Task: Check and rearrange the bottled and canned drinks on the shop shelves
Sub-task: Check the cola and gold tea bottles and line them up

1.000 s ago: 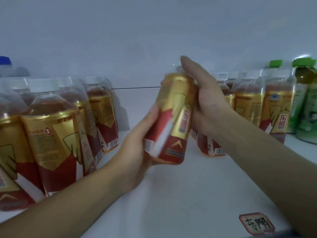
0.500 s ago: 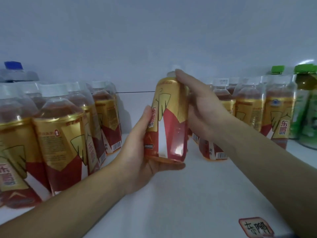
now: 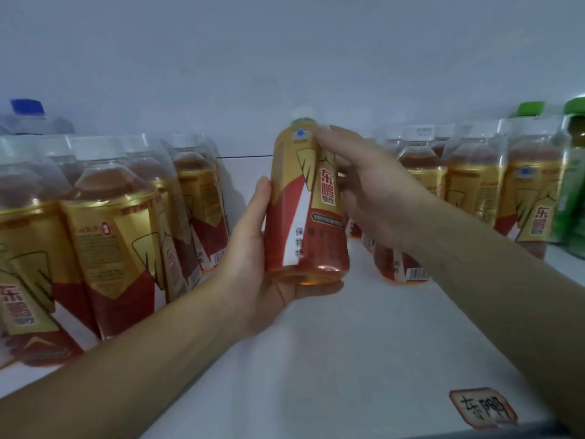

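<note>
A gold-and-red drink bottle (image 3: 304, 210) with amber liquid stands upright above the white shelf (image 3: 332, 359), its front label facing me. My left hand (image 3: 256, 267) cups its base, thumb up the left side and fingers under the bottom. My right hand (image 3: 373, 191) grips its upper right side, fingers curled over the shoulder near the neck. Several matching bottles (image 3: 117, 242) stand in rows at the left, and more matching bottles (image 3: 468, 185) stand at the right.
Green-capped green bottles (image 3: 573, 185) stand at the far right. A blue-capped clear bottle (image 3: 28, 118) shows behind the left rows. A red-edged price tag (image 3: 482, 408) sits on the shelf's front edge. A white back wall closes the shelf.
The bottle went from tilted to upright and was turned round, so its front label now faces me. Both hands stayed on it.
</note>
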Tool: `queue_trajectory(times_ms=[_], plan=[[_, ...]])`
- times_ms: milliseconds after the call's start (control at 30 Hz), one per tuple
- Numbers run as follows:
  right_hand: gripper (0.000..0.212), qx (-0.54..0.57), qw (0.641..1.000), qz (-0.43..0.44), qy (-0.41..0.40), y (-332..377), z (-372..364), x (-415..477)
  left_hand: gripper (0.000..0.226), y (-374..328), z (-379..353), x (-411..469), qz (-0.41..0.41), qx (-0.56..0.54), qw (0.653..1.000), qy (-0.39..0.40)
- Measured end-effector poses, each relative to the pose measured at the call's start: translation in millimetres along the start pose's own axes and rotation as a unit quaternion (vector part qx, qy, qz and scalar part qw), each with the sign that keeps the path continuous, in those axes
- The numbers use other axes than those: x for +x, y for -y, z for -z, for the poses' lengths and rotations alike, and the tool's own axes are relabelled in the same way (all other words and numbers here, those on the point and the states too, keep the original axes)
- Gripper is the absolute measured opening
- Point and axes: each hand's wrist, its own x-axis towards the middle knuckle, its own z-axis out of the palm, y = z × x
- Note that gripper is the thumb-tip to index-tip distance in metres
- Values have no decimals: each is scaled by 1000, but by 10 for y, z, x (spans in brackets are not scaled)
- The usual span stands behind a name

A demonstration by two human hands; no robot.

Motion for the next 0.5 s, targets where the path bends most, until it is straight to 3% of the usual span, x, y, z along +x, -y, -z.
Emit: queue_trajectory(times_ms=[67,133,267,400,500], plan=[[63,12,1000,11,-10,-3,6,-32,79,-29,34,-9,20,-18,999,23],[55,15,998,45,-37,12,-21,-75,75,-25,25,-7,1,2,1000,-2],[66,-74,983,152,-71,54,-102,-162,62,-17,-50,10,-62,-1,997,-51],[80,-47,998,49,-10,41,-98,-124,68,-46,-24,-17,18,-27,999,-17],[69,11,999,-7,45,27,-69,-100,68,-31,-1,-18,71,-57,996,24]])
